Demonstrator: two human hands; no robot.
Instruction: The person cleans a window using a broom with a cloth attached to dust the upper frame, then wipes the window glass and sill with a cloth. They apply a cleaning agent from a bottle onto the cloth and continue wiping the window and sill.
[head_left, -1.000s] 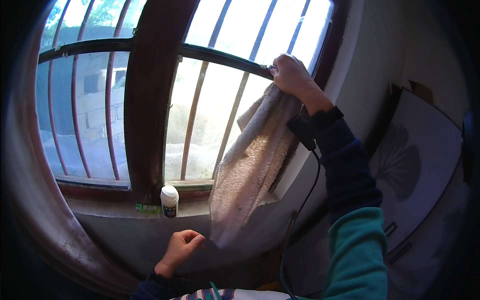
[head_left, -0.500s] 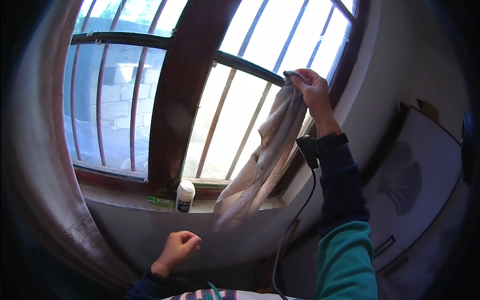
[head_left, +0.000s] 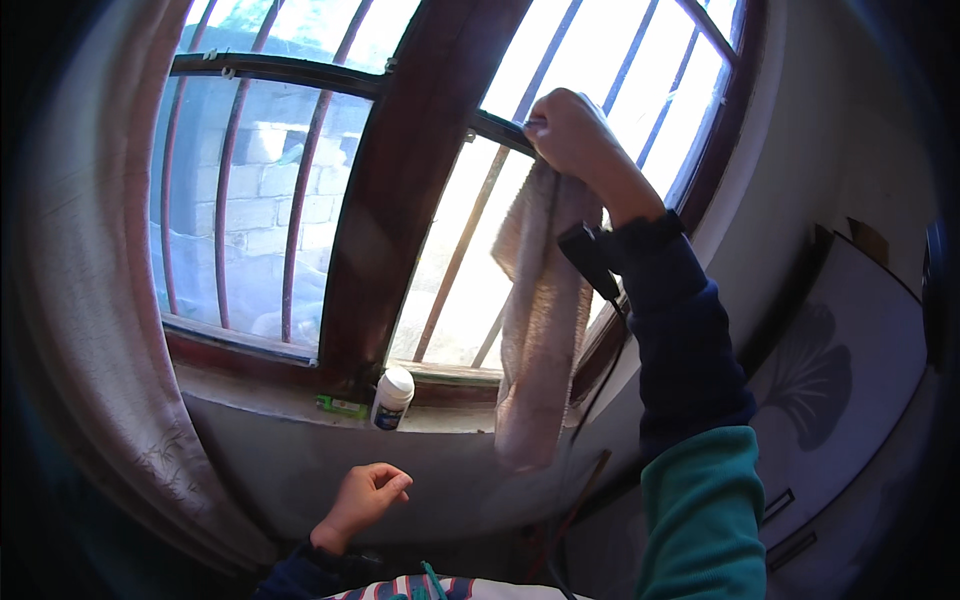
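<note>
Striped garment (head_left: 470, 590): partly seen at the lower edge, with a teal drawstring.

Left hand (head_left: 362, 503): held low, below the sill; fingers loosely curled, grip narrow, thumb brought near the forefinger. Whether anything small is pinched there cannot be told.

Teal sleeve (head_left: 705, 510): worn on the right arm, with a navy lower sleeve; a black device (head_left: 588, 258) is carried at the wrist.

Right hand (head_left: 572, 135): raised before the window's dark crossbar (head_left: 500, 130); closed firmly on the bunched top of the cloth. Contact with the bar cannot be made out.

Cloth (head_left: 540, 330): one, pale, with a fleecy surface; hung lengthwise from the right hand, its lower end reaching past the sill's edge.

Bottle (head_left: 393, 398): one, white, dark-labelled, stood on the sill (head_left: 445, 420); closed by a white cap, its contents hidden.

Packet (head_left: 341, 406): one, small, green, laid flat just left of the bottle; contents hidden.

Curtain (head_left: 95, 300): pale, hung at the left.

Panel (head_left: 815, 390): pale, marked with a dark fan-shaped leaf, stood at the right.

Window frame (head_left: 400, 200): dark red-brown; upright bars are seen through the panes, and a block wall (head_left: 265, 195) beyond.
</note>
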